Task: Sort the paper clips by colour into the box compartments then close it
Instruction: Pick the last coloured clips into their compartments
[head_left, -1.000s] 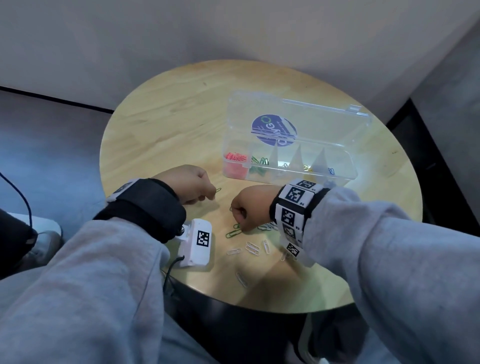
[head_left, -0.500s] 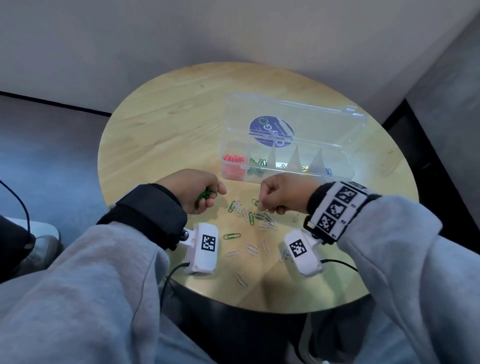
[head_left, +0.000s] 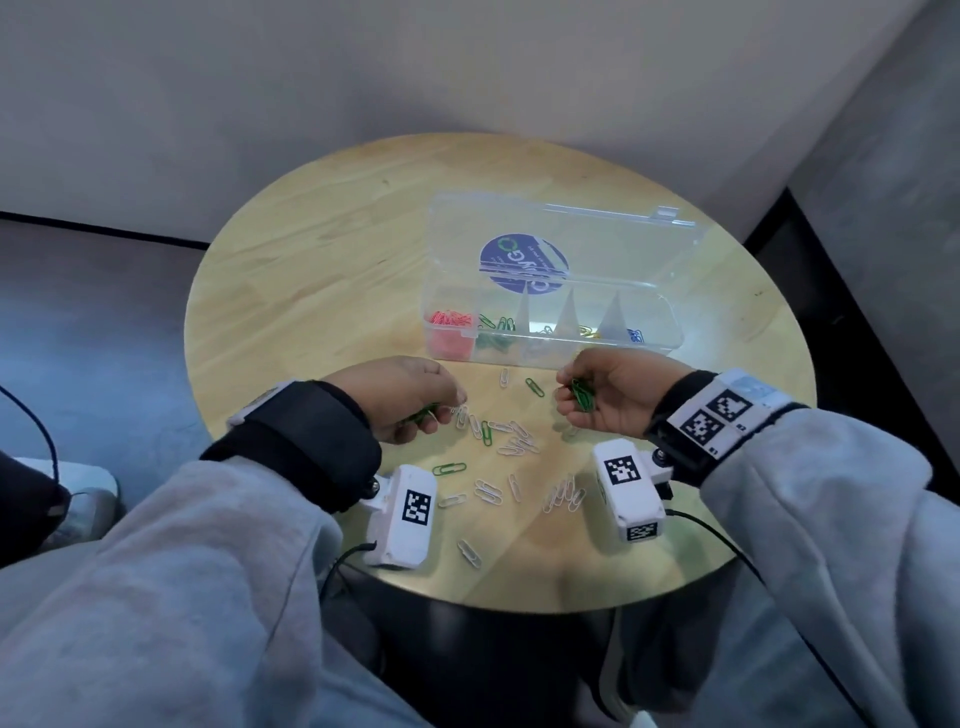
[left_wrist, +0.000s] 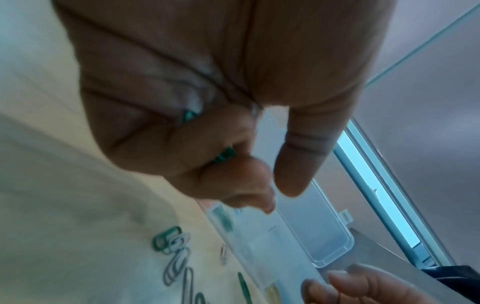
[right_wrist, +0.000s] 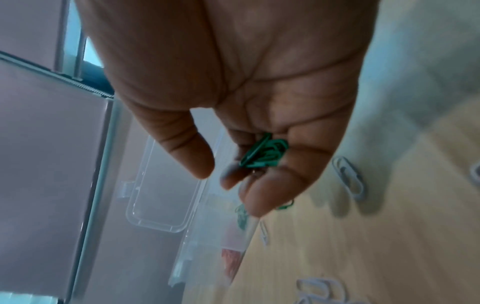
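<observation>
Our left hand (head_left: 410, 397) curls its fingers (left_wrist: 228, 185) round green clips (head_left: 423, 414); our right hand (head_left: 613, 397) cups more green ones (right_wrist: 265, 153) in bent fingers. White and green clips (head_left: 498, 441) lie loose on the worktop (head_left: 311, 291) before the open box (head_left: 550, 322).

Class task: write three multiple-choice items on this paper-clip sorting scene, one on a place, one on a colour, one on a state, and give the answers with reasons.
1. Where do the red clips lie?
A. leftmost compartment
B. on the table
C. in the lid

2. What colour are the clips in the right hand?
A. white
B. green
C. blue

3. What state is the box in?
A. lid shut
B. lid open
C. upside down

Answers: 1 A, the red heap fills the box's left end. 2 B, green clips sit in the curled fingers. 3 B, the clear lid stands raised behind the compartments.
</observation>
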